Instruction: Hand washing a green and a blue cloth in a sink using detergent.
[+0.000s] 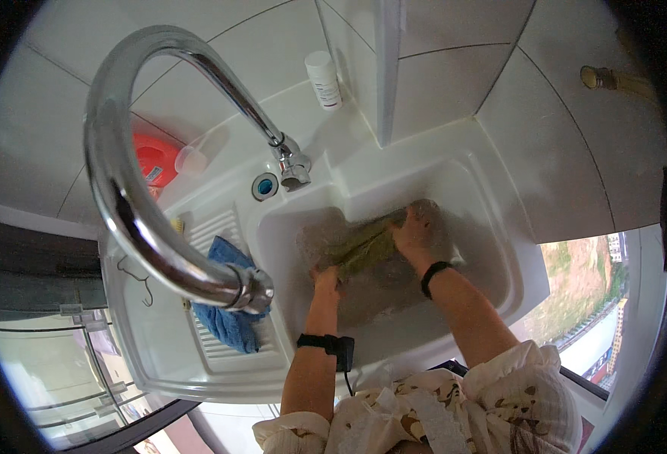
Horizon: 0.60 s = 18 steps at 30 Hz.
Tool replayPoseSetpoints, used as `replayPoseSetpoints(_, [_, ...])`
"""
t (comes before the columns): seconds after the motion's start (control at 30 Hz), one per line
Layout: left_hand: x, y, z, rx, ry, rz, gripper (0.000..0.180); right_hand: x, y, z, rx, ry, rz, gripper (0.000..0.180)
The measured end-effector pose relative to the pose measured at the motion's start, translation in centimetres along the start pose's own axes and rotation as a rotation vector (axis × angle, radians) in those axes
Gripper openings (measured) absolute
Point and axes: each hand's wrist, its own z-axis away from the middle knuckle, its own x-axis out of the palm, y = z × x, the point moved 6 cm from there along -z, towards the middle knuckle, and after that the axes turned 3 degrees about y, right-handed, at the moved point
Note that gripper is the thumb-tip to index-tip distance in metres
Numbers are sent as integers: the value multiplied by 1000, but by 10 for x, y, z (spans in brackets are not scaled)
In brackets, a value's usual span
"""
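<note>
On the left side of the white sink unit, a blue cloth [229, 306] lies on the ribbed draining board [212, 227], just under the end of the big chrome tap [133, 174], and a red container [155, 159] stands further back against the tiles. Moving to the right, the basin [492, 227] is filled with cloudy water, and a green cloth [364, 250] lies under the surface in the middle of it. The left hand [324, 278] is closed on the near end of this cloth, and the right hand [413, 227] presses on the far end with fingers bent around it, though the water blurs the exact grip. To wash it well, I think both hands should keep the fabric fully under water and rub the two ends against each other, not too hard, so that water does not splash over the rim. A white bottle [324, 78] stands on the back ledge.
</note>
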Motion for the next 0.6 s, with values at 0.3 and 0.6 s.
replayPoseSetpoints(0.3, [4,-8,6,-179,-233,399,55,-31,-110,97,-386,-940,-771,29])
replayPoseSetpoints(0.6, [20,-8,-33,74,-678,629,43,-125,-138,86,-809,-237,-844,13])
